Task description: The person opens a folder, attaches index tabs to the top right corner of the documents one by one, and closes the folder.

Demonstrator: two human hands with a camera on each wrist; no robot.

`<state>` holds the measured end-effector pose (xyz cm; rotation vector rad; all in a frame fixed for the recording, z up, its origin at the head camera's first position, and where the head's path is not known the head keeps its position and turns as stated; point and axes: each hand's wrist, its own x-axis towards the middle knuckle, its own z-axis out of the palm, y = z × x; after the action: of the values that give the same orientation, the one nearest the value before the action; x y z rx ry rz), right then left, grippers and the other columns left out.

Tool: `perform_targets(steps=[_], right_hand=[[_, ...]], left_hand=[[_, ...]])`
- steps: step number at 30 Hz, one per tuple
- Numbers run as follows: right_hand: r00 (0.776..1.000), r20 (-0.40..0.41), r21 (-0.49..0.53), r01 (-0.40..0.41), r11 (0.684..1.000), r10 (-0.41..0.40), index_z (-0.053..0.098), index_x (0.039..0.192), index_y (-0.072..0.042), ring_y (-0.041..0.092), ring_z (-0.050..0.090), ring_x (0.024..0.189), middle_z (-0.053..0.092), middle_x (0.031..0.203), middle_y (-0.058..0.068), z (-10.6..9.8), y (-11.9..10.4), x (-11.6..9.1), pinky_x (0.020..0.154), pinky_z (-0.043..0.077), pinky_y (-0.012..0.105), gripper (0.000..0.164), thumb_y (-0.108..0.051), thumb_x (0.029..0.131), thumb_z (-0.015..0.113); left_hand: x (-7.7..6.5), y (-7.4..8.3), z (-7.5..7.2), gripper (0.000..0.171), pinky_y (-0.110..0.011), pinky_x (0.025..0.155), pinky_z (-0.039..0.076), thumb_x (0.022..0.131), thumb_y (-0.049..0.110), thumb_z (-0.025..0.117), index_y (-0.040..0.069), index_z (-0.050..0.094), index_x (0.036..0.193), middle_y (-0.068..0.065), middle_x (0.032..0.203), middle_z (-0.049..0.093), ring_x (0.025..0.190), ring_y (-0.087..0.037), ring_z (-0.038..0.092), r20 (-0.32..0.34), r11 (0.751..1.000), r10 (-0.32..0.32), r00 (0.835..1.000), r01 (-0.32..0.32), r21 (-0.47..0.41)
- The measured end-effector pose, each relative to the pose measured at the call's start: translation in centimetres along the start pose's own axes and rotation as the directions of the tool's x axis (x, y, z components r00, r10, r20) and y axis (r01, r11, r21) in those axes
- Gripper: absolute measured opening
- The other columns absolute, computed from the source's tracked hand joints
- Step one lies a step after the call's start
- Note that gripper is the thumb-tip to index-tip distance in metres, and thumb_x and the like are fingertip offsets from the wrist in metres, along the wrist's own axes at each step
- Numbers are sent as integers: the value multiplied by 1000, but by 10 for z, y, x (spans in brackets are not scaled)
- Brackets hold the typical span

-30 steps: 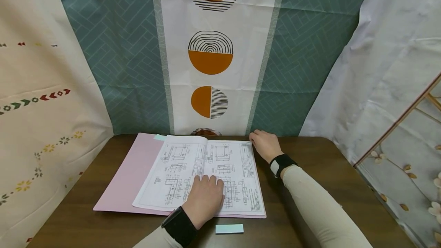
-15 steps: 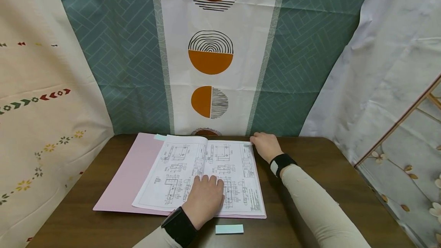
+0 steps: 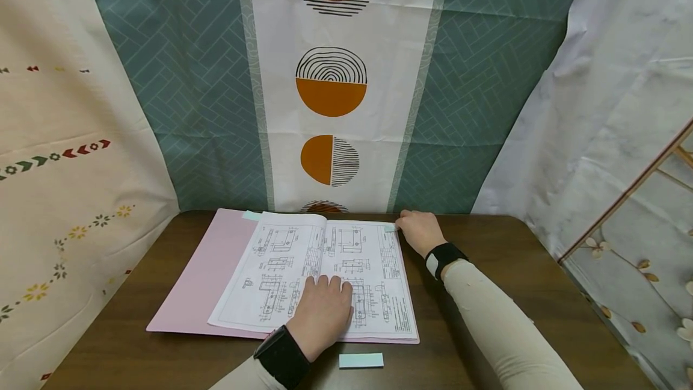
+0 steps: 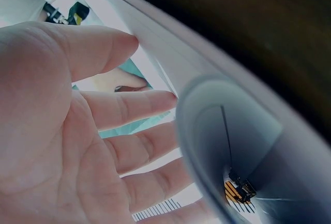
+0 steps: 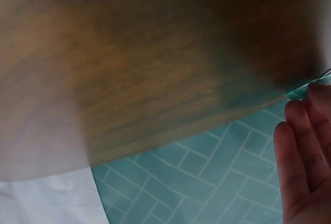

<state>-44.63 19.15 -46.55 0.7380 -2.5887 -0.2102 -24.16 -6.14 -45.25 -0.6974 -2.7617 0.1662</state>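
An open booklet of technical drawings (image 3: 287, 239) lies on the table, its left page bulging near the fold. Over the lower middle of the pages rests my left hand (image 3: 323, 309), fingertips down on the paper. In the left wrist view its fingers (image 4: 129, 107) are spread and fairly straight beside the curled page (image 4: 207, 105). A pale teal sticky note (image 3: 390, 228) sits at the right page's top corner. My right hand (image 3: 419, 230) is at that corner, with thumb and fingertips pinching the note's edge (image 5: 299, 92) in the right wrist view.
Pink folder cover (image 3: 206, 281) shows under the booklet at left, and a second teal tab (image 3: 251, 216) sticks out at its top. A pad of teal sticky notes (image 3: 361, 360) lies on the brown table (image 3: 487, 318) in front. Patterned cloths (image 3: 476, 89) hang behind and at both sides.
My right hand has shifted slightly right and toward me at the page corner, uncovering more of the sticky note there. My left hand stays in place.
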Motion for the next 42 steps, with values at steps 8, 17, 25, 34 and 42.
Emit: perform_targets(steps=[8,17,25,34,42], right_hand=[[1000,2,-6,-1,1000,1,81,99,-23,16,68,80,68,93,-2,0,0,-3,68,53,34,20,-10,92,68],[1000,-15,18,19,1000,-18,80,96,-21,18,67,79,68,92,-2,-3,1,-6,67,53,35,14,-13,89,71],[1000,-6,52,20,998,-20,78,95,-20,16,66,79,66,89,-4,-1,2,-7,70,52,34,8,-21,90,72],[1000,-2,79,-3,997,3,77,96,-19,16,66,77,67,88,-3,1,3,-5,68,52,34,8,-20,89,74],[1000,3,108,-16,994,16,79,99,-20,15,67,83,69,94,-5,-3,0,-4,73,52,34,11,-19,89,74]], left_hand=[[0,1,0,45,-48,70,45,90,41,67,3,71,112,-14,92,66,79,-29,59,7,1000,1,1000,-1,3],[1,3,0,44,-48,70,45,90,41,67,3,71,112,-14,91,65,79,-29,59,5,1000,6,1000,-6,10],[1,3,2,45,-48,70,45,90,42,67,3,71,111,-14,91,65,78,-29,59,6,1000,7,1000,-7,9],[2,5,2,43,-48,69,44,90,41,68,3,71,109,-13,89,65,77,-28,59,-11,1000,6,1000,-6,8],[2,1,-3,41,-47,69,45,90,39,67,3,71,109,-13,89,65,76,-28,58,9,1000,22,1000,-22,18]])
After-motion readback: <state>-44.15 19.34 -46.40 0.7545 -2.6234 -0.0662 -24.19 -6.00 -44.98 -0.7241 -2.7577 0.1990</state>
